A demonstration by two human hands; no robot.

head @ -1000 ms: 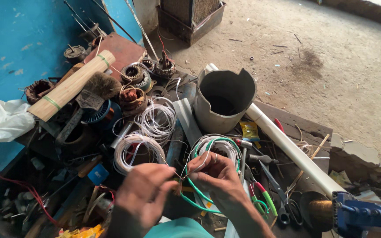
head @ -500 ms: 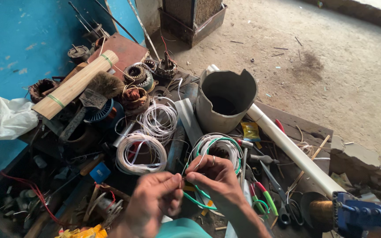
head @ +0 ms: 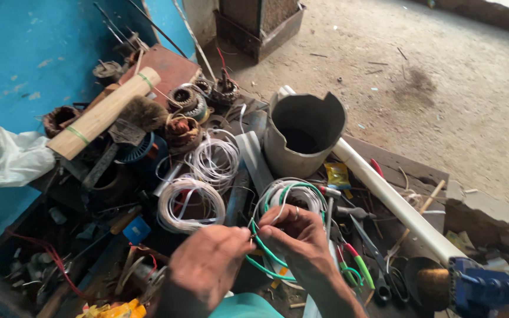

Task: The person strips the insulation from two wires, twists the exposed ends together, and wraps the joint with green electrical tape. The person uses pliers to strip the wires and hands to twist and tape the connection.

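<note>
Nearest to us, our left hand (head: 207, 268) and right hand (head: 298, 235) have drawn closer than half a second ago; their fingertips now almost meet, both pinching a green wire (head: 264, 250) low in the middle of the view. The wire is thin, bright green and smooth, curving down between the hands and looping back up into a white and green coil (head: 290, 194) just beyond our right hand. The coil has not shifted. Left of it lies a white wire coil (head: 191, 205), with scissors (head: 372, 253) to the right. Farther off stand a grey cut pot (head: 304, 132), a white pipe (head: 396, 203) and a wooden roll (head: 104, 112) on the cluttered desk (head: 407, 168).
</note>
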